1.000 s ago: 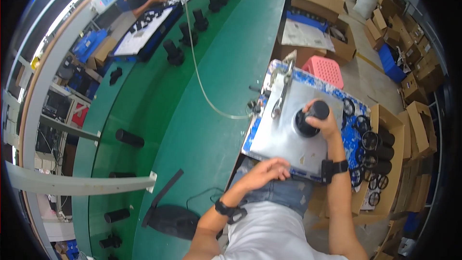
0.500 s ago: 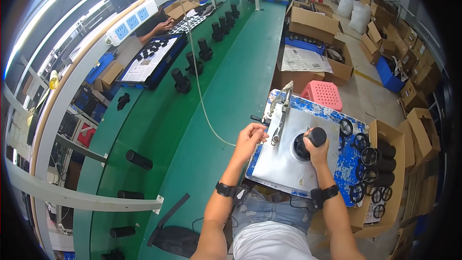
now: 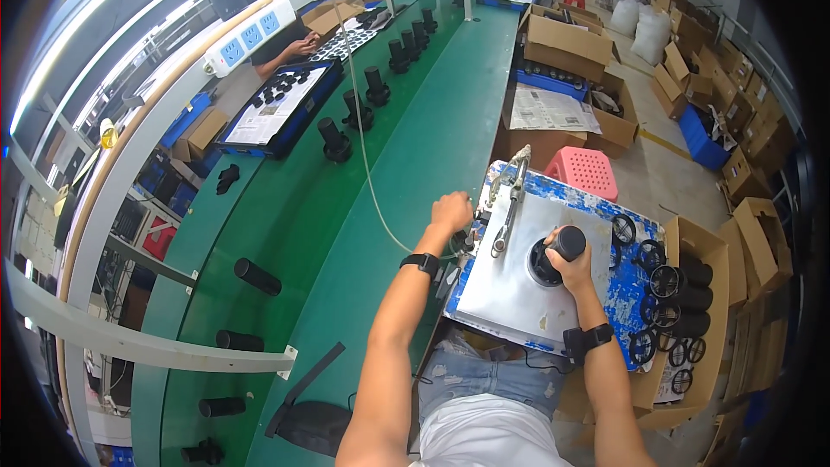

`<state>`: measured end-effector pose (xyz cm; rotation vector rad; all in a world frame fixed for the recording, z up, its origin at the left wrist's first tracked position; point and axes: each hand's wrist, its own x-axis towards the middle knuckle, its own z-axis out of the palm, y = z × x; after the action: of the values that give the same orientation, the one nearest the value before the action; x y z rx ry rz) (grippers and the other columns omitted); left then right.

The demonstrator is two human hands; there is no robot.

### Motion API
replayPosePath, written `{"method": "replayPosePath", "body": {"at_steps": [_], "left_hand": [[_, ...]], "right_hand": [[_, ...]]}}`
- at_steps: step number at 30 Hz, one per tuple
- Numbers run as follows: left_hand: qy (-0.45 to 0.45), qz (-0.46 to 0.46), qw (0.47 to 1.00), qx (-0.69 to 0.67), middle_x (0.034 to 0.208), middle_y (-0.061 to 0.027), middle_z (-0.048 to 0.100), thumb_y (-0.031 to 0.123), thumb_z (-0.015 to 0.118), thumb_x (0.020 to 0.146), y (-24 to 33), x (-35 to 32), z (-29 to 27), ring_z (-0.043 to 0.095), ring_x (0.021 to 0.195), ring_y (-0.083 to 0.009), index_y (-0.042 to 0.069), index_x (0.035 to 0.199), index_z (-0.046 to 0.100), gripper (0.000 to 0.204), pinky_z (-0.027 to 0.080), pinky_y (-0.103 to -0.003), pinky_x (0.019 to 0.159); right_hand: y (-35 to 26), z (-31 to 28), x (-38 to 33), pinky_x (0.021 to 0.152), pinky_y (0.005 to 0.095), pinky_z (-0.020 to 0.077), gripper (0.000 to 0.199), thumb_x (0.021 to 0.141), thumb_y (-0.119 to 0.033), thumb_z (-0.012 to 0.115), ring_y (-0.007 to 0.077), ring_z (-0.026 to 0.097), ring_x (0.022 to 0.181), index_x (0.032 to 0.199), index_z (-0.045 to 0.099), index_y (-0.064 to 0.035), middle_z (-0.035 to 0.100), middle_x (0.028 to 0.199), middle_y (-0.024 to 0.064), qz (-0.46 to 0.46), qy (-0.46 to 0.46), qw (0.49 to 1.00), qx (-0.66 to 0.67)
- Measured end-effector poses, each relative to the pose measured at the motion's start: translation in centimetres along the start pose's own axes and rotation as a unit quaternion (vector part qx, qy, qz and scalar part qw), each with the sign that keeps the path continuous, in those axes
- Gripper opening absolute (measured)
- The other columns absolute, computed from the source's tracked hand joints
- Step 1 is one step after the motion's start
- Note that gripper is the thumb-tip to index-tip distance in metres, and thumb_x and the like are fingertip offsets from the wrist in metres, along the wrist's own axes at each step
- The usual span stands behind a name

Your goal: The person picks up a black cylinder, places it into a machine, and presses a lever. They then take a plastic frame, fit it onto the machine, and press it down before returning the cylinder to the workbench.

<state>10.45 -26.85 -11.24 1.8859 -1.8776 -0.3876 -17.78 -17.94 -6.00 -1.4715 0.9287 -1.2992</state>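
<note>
Keep your right hand [image 3: 572,266] fingers clenched on the black cylinder [image 3: 566,245] over the metal plate [image 3: 519,294], left hand [image 3: 451,210] closed at its edge.

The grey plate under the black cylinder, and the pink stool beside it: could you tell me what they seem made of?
Flat grey plate: probably bare metal, with a dull, even sheen. Pink perforated stool: likely moulded plastic, judging by its uniform colour and grid of holes.
</note>
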Motion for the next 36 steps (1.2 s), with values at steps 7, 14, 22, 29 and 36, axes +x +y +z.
{"method": "replayPosePath", "body": {"at_steps": [7, 14, 22, 29, 36], "left_hand": [[-0.133, -0.064, 0.988, 0.042, 0.108, -0.0237, 0.066, 0.034, 0.048, 0.087, 1.6, 0.5, 0.5, 0.062, 0.105, -0.0394, 0.004, 0.101, 0.071, 0.041, 0.048, -0.048, 0.091], [-0.086, 0.079, 0.985, -0.13, 0.118, -0.0253, 0.061, 0.039, 0.055, 0.087, -3.1, -3.3, 4.1, 0.058, 0.113, -0.0382, -0.003, 0.107, 0.066, 0.048, 0.045, -0.044, 0.097], [0.317, 0.189, 0.885, -0.284, 0.11, -0.0142, 0.064, 0.013, 0.062, 0.083, 9.6, -14.7, -17.2, 0.061, 0.102, -0.0276, 0.0, 0.109, 0.061, 0.029, 0.046, -0.037, 0.093], [0.082, 0.235, 0.93, -0.272, 0.12, -0.0214, 0.059, 0.021, 0.08, 0.066, 11.7, -22.4, -13.2, 0.058, 0.112, -0.0364, 0.0, 0.133, 0.042, 0.08, 0.044, -0.042, 0.097], [0.341, -0.025, 0.905, -0.252, 0.097, -0.0206, 0.066, 0.032, 0.079, 0.073, -3.9, -15.3, -16.4, 0.066, 0.088, -0.0349, 0.0, 0.116, 0.044, 0.064, 0.051, -0.042, 0.079]], "right_hand": [[-0.3, -0.6, 0.2, 0.08, 0.0289, 0.0474, 0.029, 0.07, -0.003, 0.072, 0.0138, 0.06, 0.082, 0.095, 0.059, -0.004, 0.064, 0.088, 0.0056, -0.025, 0.002, 1.0, -0.003], [-0.5, -0.6, -0.3, 0.079, 0.0284, 0.0476, 0.027, 0.07, -0.004, 0.074, 0.0138, 0.061, 0.082, 0.093, 0.06, -0.0038, 0.064, 0.086, 0.0048, -0.014, 0.021, 0.998, -0.05], [-22.1, 1.2, 1.3, 0.088, 0.035, 0.0474, 0.042, 0.068, -0.015, 0.077, 0.0213, 0.059, 0.093, 0.101, 0.054, -0.0044, 0.06, 0.102, 0.0121, -0.337, -0.048, 0.94, -0.017], [-14.2, 8.4, -5.2, 0.108, 0.0417, 0.0325, 0.068, 0.073, -0.031, 0.077, 0.0328, 0.041, 0.131, 0.128, 0.048, -0.0024, 0.043, 0.139, 0.0181, -0.179, -0.228, 0.956, -0.038], [-6.9, -5.8, -10.6, 0.097, 0.032, 0.0405, 0.037, 0.078, -0.003, 0.06, 0.0191, 0.053, 0.112, 0.115, 0.058, -0.0017, 0.057, 0.121, 0.0088, -0.045, 0.068, 0.982, -0.172]]}}
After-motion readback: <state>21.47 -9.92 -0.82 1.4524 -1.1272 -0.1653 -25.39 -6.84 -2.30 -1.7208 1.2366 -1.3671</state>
